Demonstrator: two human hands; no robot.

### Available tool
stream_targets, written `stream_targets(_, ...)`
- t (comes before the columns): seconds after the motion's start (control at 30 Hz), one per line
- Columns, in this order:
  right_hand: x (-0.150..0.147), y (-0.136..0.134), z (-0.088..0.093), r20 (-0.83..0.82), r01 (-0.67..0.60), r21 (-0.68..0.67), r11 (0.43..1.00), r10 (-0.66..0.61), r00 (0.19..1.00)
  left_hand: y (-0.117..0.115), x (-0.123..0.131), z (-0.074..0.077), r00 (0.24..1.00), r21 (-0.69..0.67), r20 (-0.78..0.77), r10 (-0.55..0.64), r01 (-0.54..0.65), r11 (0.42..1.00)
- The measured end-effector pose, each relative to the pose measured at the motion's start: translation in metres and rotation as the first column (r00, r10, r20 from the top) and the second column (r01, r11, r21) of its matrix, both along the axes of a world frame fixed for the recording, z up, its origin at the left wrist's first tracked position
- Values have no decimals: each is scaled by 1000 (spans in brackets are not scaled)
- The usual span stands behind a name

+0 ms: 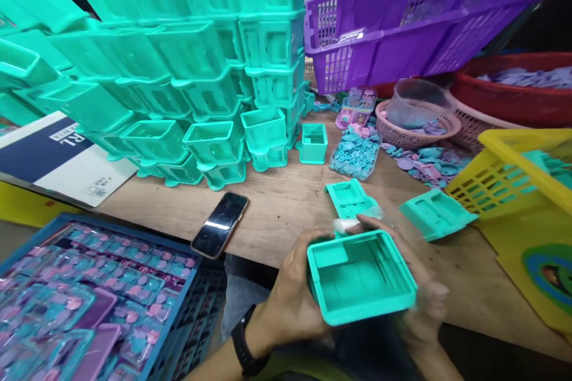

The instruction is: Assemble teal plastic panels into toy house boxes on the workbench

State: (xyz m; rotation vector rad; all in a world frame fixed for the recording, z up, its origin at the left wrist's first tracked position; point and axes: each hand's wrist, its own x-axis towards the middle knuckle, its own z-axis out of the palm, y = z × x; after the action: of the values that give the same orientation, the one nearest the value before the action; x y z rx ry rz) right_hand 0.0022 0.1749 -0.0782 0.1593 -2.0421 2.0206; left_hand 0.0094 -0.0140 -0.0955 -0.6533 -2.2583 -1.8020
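Observation:
A teal plastic box [361,286] with its open side facing me is held between both hands, just over the table's front edge. My left hand [295,292], with a black band on the wrist, grips its left wall. Around the right side wraps my right hand [422,292], partly hidden behind the box and slightly blurred. Right behind the box lies a teal molded panel [351,197], and a small white piece [346,225] shows near the fingertips. Another teal panel [438,213] lies tilted to the right, against a yellow basket.
Stacked teal boxes [187,71] rise at the back left. A phone [220,224] lies near the front edge. A bag of small teal parts [355,155], a pink basket [417,134], a purple crate [402,30] and the yellow basket [513,190] stand right; a blue crate [179,303] sits lower left.

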Motion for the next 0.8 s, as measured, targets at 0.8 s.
stream_targets(0.8,-14,-34,-15,327,162,-263,951,-70,942,2,12,-11,969,28,198,148,-156,987)
